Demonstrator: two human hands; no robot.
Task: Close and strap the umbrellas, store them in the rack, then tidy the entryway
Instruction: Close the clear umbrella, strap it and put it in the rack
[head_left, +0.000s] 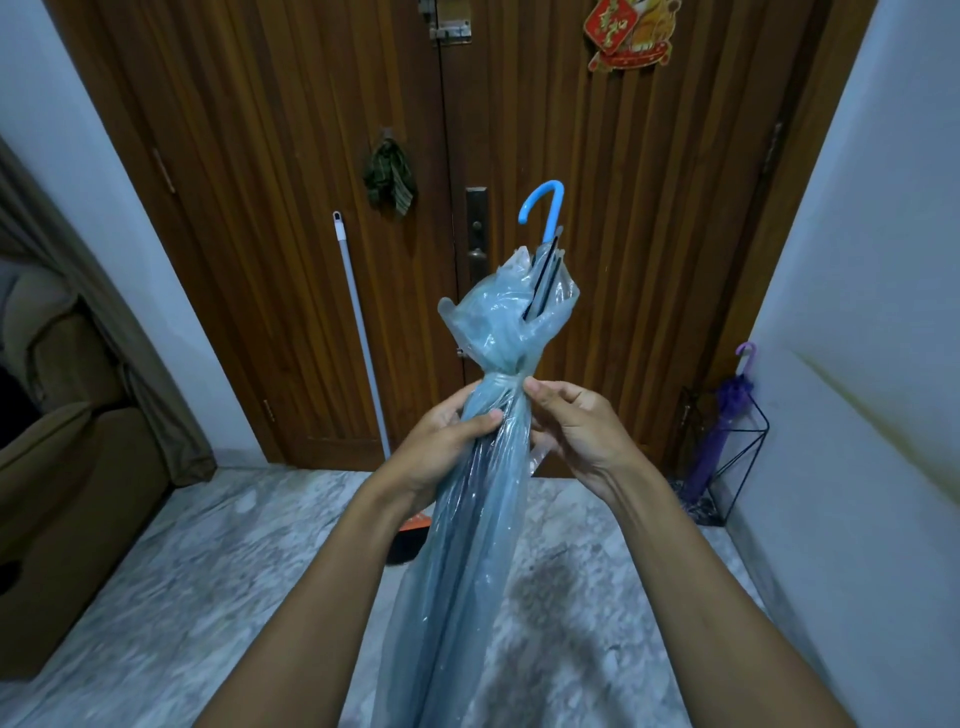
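The left hand (441, 441) has a closed grip around the folded blue umbrella (467, 519) just below its strap (501, 382), thumb across the front. The right hand (571, 431) pinches at the strap with thumb and forefinger, its other fingers curled loosely beside the folds. The umbrella fills the middle of the frame, held up in the air between both forearms.

The step in hand looks like fastening the strap. To do it well, the left hand should keep the folds squeezed tight and even while the right pulls the strap snug round the bundle and presses its end home, with no loose flap left out; a bit of plastic sticks out at the right side.

The umbrella's long axis runs from the lower middle of the frame up and away, tilted slightly right, with the curved blue handle (543, 208) at the far upper end and the tip out of sight below.

Beyond, on the marble floor (208, 571) at the right, a wire rack (727, 457) holds a purple umbrella (719, 431). A broom (361, 332) leans on the wooden door (260, 208).
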